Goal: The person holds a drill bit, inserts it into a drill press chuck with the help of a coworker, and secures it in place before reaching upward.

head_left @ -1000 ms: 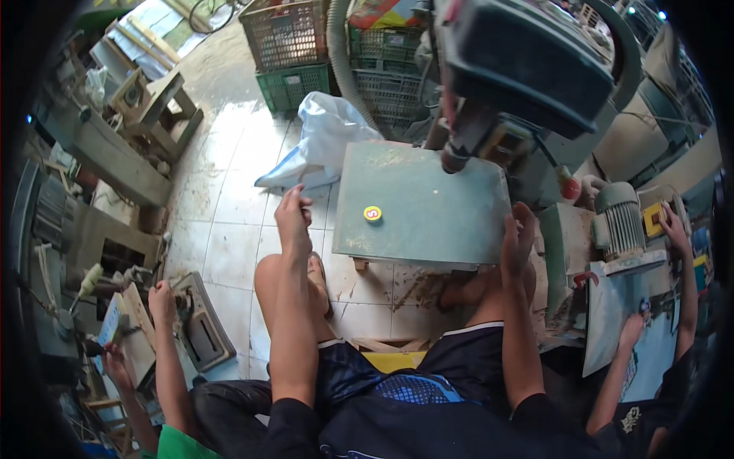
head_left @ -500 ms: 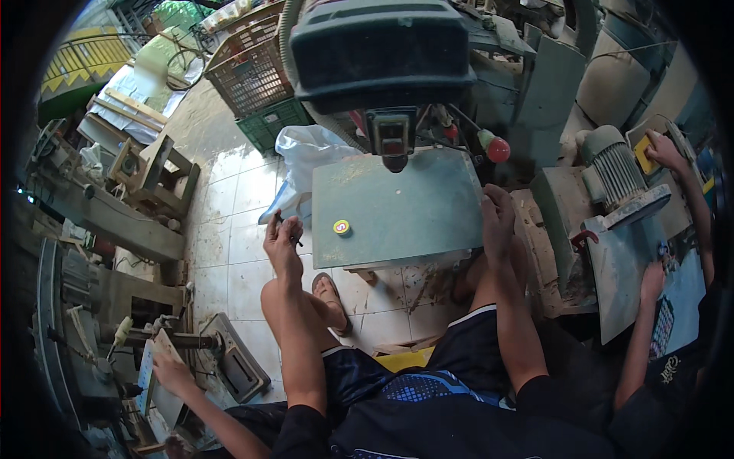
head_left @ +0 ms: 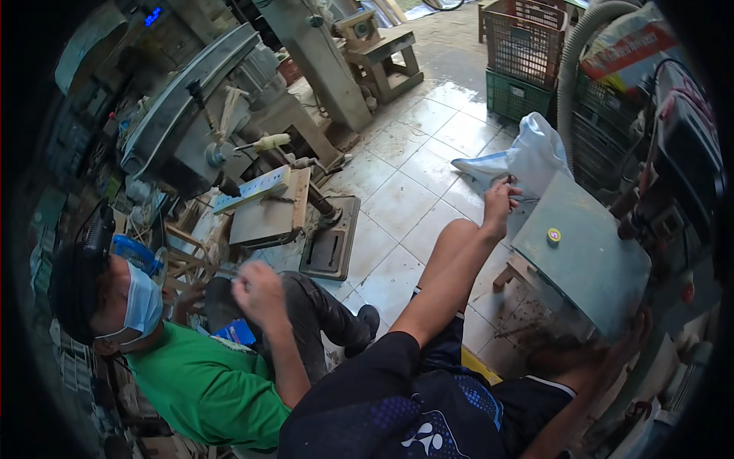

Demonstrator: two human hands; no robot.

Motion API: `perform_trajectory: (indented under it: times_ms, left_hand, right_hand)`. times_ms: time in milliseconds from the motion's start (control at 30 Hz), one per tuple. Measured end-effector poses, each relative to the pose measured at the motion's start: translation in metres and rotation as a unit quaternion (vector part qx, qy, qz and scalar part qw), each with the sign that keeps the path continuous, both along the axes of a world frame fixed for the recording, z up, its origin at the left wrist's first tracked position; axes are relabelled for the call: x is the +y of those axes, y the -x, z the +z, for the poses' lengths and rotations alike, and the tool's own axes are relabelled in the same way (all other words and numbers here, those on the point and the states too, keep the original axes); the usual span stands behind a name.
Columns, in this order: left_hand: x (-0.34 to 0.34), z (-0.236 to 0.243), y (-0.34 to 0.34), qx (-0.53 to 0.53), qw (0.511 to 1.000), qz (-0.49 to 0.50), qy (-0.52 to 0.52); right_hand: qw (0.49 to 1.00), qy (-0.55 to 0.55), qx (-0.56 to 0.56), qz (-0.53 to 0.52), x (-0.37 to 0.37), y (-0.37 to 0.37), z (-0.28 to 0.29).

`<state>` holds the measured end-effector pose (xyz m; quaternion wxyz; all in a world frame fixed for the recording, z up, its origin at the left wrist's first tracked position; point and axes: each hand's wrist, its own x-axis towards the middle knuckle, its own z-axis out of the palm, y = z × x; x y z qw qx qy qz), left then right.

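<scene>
Imo we're better off watching the small round yellow-and-pink disc (head_left: 553, 237) on the flat grey-green tabletop (head_left: 577, 264), right of our loosely curled left hand (head_left: 498, 205) (can't tell if it's holding anything), while our blurry right hand (head_left: 633, 330), grip unclear, is hanging by the edge.

Yellow disc (head_left: 553, 236) is lying on green tabletop (head_left: 585, 264); left hand (head_left: 500, 205) is hovering beside tabletop, right hand (head_left: 634, 330) near its edge.
</scene>
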<state>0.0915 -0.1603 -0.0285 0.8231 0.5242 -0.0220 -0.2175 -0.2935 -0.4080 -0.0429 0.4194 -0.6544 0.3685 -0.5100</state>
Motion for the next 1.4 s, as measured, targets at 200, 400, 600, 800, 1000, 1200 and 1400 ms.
perform_trajectory:
  times_ms: [200, 400, 600, 800, 1000, 1200, 1400]
  left_hand:
    - [0.006, 0.002, -0.004, 0.021, 0.999, -0.003, 0.025]
    - [0.012, 0.004, -0.010, 0.026, 0.999, -0.015, 0.038]
    - [0.015, 0.008, -0.007, 0.036, 0.998, -0.022, 0.047]
    - [0.017, 0.010, -0.007, 0.043, 0.997, -0.036, 0.059]
    - [0.018, 0.012, -0.007, 0.043, 0.997, -0.037, 0.057]
    - [0.020, 0.015, -0.005, 0.047, 0.997, -0.037, 0.057]
    - [0.020, 0.016, -0.005, 0.049, 0.996, -0.036, 0.058]
  right_hand:
    - [0.999, -0.044, -0.012, -0.007, 0.023, -0.009, 0.027]
    - [0.997, -0.066, -0.025, -0.012, 0.024, -0.011, 0.026]
    - [0.997, -0.067, -0.021, -0.022, 0.030, -0.010, 0.033]
    - [0.991, -0.128, -0.031, -0.031, 0.035, -0.012, 0.038]
    - [0.990, -0.123, -0.056, -0.028, 0.034, -0.012, 0.037]
    - [0.992, -0.106, -0.060, -0.010, 0.033, -0.010, 0.035]
    - [0.992, -0.113, -0.060, -0.020, 0.033, -0.011, 0.036]
